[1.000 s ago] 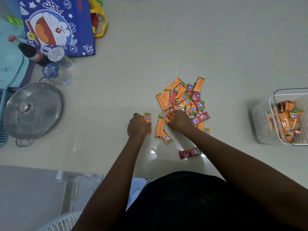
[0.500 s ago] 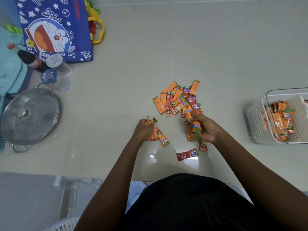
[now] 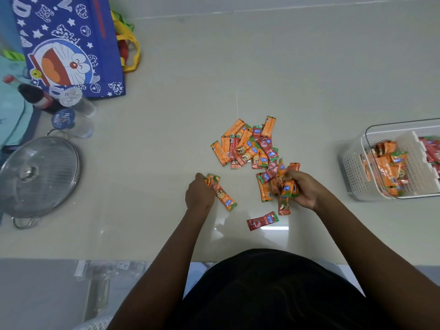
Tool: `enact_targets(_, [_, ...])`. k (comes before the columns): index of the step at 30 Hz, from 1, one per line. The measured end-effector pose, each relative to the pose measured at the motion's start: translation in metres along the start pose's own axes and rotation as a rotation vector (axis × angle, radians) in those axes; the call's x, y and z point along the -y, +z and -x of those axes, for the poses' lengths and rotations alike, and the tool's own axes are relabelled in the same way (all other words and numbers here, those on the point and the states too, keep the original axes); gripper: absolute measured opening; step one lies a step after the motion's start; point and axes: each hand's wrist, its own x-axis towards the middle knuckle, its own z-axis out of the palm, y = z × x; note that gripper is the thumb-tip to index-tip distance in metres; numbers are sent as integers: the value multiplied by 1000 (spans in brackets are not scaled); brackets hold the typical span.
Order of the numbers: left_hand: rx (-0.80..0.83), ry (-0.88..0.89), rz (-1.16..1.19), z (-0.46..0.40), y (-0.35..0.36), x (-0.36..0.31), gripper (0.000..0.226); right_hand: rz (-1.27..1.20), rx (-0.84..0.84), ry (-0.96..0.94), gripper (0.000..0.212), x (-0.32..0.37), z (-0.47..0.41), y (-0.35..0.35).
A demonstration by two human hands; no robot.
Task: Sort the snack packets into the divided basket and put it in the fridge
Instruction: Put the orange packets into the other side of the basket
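A pile of orange and red snack packets [image 3: 247, 144] lies in the middle of the pale table. My left hand [image 3: 199, 194] grips a few orange packets [image 3: 212, 180] at its fingertips, and one more orange packet [image 3: 225, 197] lies right beside it. My right hand [image 3: 301, 190] holds a bunch of orange packets [image 3: 287, 186] just below the pile. A single red packet [image 3: 262, 220] lies apart, nearer to me. The white divided basket [image 3: 357, 172] stands at the right edge, with orange packets in its left compartment and red ones in its right.
A blue cartoon tote bag [image 3: 66, 46] stands at the back left. In front of it are a dark bottle [image 3: 33, 96], two clear lidded cups [image 3: 71, 120] and a pot with a glass lid [image 3: 38, 175]. The table's near edge runs just in front of my body.
My right hand has left the pile's lower edge and drawn right with a bunch of orange packets. My left hand has stayed put with its packets.
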Motion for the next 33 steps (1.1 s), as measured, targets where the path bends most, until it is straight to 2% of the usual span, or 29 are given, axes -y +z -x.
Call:
enact_targets(4, [126, -37, 110, -8, -9, -4, 33, 235, -68, 17, 22, -7, 0, 5])
enact_targets(7, [274, -120, 319, -8, -16, -5, 18, 260, -56, 33, 25, -11, 2, 10])
enact_targets(10, [408, -245, 586, 0, -19, -5, 9, 315, -52, 40, 15, -15, 2, 9])
enact_targets(12, [424, -324, 749, 8, -17, -4, 8, 508, -155, 28, 17, -20, -2, 9])
enact_targets(14, [409, -340, 835, 13, -14, -5, 10, 794, -333, -22, 25, -27, -10, 9])
enact_targets(17, [307, -294, 741, 17, -2, -7, 12, 1174, -500, -202, 35, -39, -20, 13])
enact_targets(20, [128, -198, 483, 21, 10, -8, 40, 1381, -580, -307, 50, -52, -25, 18])
enact_targets(22, [73, -136, 346, 24, 15, -10, 53, 1473, -592, -337, 50, -57, -26, 22])
enact_targets(27, [-6, -80, 123, 32, 20, -19, 49, 1385, -491, -251, 27, -53, -24, 19])
enact_targets(30, [60, -83, 98, 30, 14, -26, 46, 1175, -408, -165, 21, -41, -8, 13])
enact_targets(33, [150, -91, 149, 24, 12, -35, 42, 929, -395, -175, 8, -16, 22, 10])
